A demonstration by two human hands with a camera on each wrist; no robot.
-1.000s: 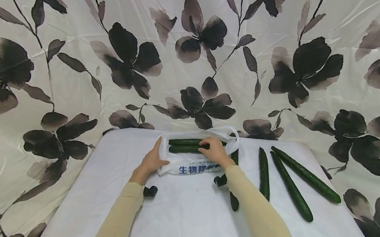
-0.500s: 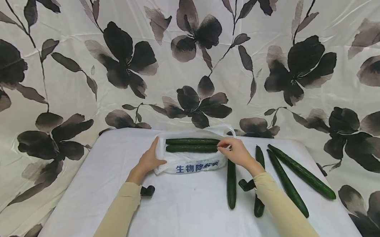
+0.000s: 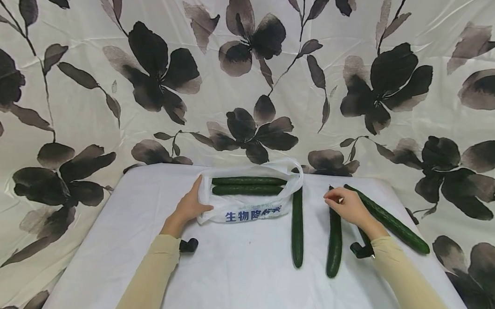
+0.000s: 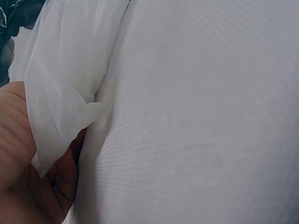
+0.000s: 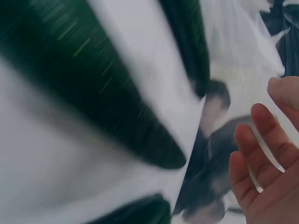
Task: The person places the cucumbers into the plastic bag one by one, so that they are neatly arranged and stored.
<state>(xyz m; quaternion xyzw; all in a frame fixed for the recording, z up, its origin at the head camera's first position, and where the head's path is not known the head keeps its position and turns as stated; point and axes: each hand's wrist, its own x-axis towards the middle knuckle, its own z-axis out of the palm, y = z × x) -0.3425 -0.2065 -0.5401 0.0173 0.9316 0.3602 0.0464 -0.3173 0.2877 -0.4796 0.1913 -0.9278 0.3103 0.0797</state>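
Observation:
A white plastic bag (image 3: 249,206) with blue printed characters lies at the table's back, its mouth spread. Inside it, two green cucumbers (image 3: 247,189) lie side by side. My left hand (image 3: 189,205) holds the bag's left edge; in the left wrist view the plastic (image 4: 65,93) runs between thumb and curled fingers. Over the loose cucumbers at right hovers my right hand (image 3: 349,207), fingers loosely bent, nothing in them. It is nearest to an upright-lying cucumber (image 3: 334,247). The right wrist view has a large cucumber (image 5: 93,84) beside the relaxed hand (image 5: 268,177).
One cucumber (image 3: 297,232) lies right against the bag's right side. Another (image 3: 395,223) slants at far right, and one more is mostly hidden under my right wrist. A white cloth covers the table (image 3: 232,279); a floral curtain (image 3: 168,136) hangs behind its back edge.
My right hand has left the cucumbers inside the bag and moved right, over the loose ones. The left hand stays at the bag's left edge.

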